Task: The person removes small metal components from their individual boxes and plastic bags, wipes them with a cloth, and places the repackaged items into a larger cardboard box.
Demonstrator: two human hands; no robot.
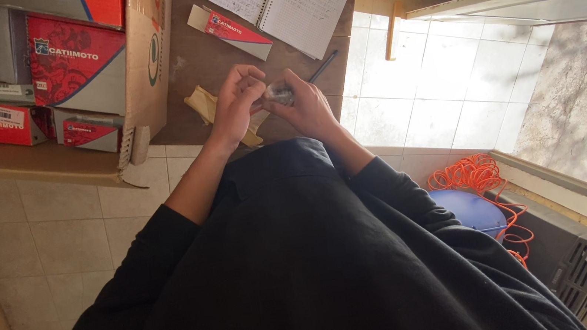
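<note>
You are standing at a brown wooden table [205, 56] in the upper middle of the frame; daylight is falling on the pale tiled floor [441, 87] at right, beside an orange cable [478, 176].

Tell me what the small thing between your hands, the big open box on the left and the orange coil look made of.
The small part held between the left hand and right hand looks like shiny grey metal, though it is mostly hidden. The open box is plain brown cardboard, matte, with a torn flap. The orange coil looks like a plastic-sheathed cable, smooth and bright.
</note>
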